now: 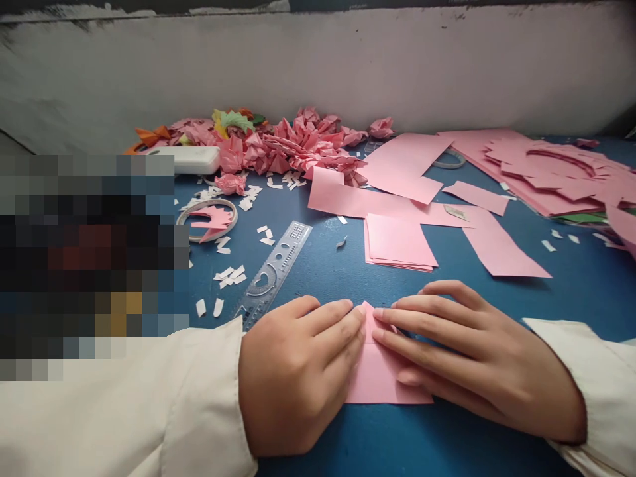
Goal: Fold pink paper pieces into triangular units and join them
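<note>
Pressing flat on the blue worktop [447, 437], a part-folded pink paper square [380, 377] is pinned under both hands, left hand [298, 371] and right hand [477, 364], fingers extended in no closed grip, its top corner creased, further folds seemingly remaining, the clear ruler [273, 273] lying just beyond-left.

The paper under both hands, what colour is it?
Pink paper, on the blue table; head view.

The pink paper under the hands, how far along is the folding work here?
Done: a heap of folded pink pieces lies at the back of the blue table. In hand: the left hand and right hand press flat on one pink paper, its top corners folded to a point. Left: a stack of pink squares and larger pink sheets look unfolded.
</note>
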A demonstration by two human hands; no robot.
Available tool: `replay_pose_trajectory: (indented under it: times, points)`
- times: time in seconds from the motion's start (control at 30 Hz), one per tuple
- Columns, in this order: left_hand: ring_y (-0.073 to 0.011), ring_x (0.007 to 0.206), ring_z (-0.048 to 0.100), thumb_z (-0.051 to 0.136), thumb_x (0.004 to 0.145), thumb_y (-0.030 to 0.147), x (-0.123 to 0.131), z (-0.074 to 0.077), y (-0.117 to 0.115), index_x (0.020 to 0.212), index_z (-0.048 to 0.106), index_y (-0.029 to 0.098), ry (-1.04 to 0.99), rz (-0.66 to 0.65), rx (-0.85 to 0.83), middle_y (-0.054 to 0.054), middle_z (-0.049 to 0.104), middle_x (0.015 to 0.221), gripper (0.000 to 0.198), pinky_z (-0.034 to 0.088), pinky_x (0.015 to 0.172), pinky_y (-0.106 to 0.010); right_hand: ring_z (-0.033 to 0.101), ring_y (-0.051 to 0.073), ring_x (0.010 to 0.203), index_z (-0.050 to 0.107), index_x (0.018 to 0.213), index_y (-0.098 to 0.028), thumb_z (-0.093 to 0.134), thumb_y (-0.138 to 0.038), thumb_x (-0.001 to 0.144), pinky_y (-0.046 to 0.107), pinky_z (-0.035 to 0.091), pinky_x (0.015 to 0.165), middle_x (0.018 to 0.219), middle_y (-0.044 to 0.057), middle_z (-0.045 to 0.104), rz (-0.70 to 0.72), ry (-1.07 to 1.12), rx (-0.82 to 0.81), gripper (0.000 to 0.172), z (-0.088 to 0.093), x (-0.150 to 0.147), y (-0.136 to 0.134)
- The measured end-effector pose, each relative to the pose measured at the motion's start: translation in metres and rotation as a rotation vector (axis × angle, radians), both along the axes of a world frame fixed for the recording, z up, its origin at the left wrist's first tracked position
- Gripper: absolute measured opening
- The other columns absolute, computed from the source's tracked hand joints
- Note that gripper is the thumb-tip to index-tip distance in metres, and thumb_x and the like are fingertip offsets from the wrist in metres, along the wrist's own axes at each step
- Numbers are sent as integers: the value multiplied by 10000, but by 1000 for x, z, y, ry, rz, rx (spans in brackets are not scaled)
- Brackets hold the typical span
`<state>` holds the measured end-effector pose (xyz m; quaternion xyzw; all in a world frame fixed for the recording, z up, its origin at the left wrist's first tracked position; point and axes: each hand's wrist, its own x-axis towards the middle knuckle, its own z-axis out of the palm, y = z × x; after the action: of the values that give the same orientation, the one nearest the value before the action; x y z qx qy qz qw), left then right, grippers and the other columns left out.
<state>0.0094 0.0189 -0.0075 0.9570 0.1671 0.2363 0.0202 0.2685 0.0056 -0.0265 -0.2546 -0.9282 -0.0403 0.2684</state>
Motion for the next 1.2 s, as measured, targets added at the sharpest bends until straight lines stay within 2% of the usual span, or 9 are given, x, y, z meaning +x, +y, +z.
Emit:
replay_pose_trajectory:
  times: [0.1,0.3,0.43,0.63,0.83,0.93,1.0,1.07,1.2]
  points:
    - [-304,1125,727,426,1042,91,2,0,-5,1149,713,9,-81,56,-78,-180,763,1251,317,575,808,-431,654,178,1094,641,1280,-153,369,-265,1146,409,411,1032,1166,54,777,-1,-29,15,323,-2,0,-1]
    - [-293,1131,693,457,1019,86,5,6,-8,1128,721,27,-87,96,-194,-166,769,1174,291,570,885,-435,632,163,1147,622,1335,-124,356,-265,1152,428,409,1048,1218,62,773,-9,-113,70,351,-2,1,-5]
    - [-290,1197,666,480,1018,101,3,6,-2,1135,732,45,-91,79,-237,-162,762,1251,284,534,905,-430,602,165,1230,604,1360,-119,375,-277,1148,431,413,1069,1282,68,754,-5,-147,85,350,-1,3,-6]
    - [-326,1281,634,517,993,163,-3,10,11,1086,797,160,-16,53,-370,-96,757,1308,295,500,934,-496,619,181,1243,610,1367,-114,384,-269,1139,426,434,1070,1267,89,755,19,-171,88,356,0,5,-4]
    - [-342,1262,655,538,982,172,-4,13,14,1068,800,164,20,43,-362,-122,764,1282,275,492,936,-515,607,182,1284,607,1374,-112,394,-251,1136,419,423,1083,1296,78,752,38,-160,73,349,0,3,-4]
    - [-322,1239,677,513,1002,152,-3,11,13,1038,786,150,-8,25,-330,-121,772,1264,276,459,958,-510,618,175,1254,600,1367,-114,364,-219,1140,421,431,1056,1279,72,760,32,-145,69,343,1,2,-4]
    - [-301,1185,709,499,1004,124,-2,10,11,1024,765,133,-52,10,-277,-114,794,1212,267,435,977,-500,620,178,1242,594,1366,-112,361,-212,1139,424,441,1038,1261,75,767,26,-144,79,340,2,1,-3]
    - [-277,1081,745,496,1005,108,-1,11,8,975,752,133,-95,0,-218,-98,829,1072,259,440,957,-478,619,181,1240,596,1359,-110,365,-215,1137,420,455,1022,1260,75,767,28,-149,91,337,3,1,-3]
    - [-223,759,735,497,995,83,0,14,0,692,675,156,-135,2,-150,-63,774,708,359,490,871,-447,632,177,1220,618,1338,-112,379,-230,1131,403,497,990,1299,68,751,42,-176,103,337,6,3,-1]
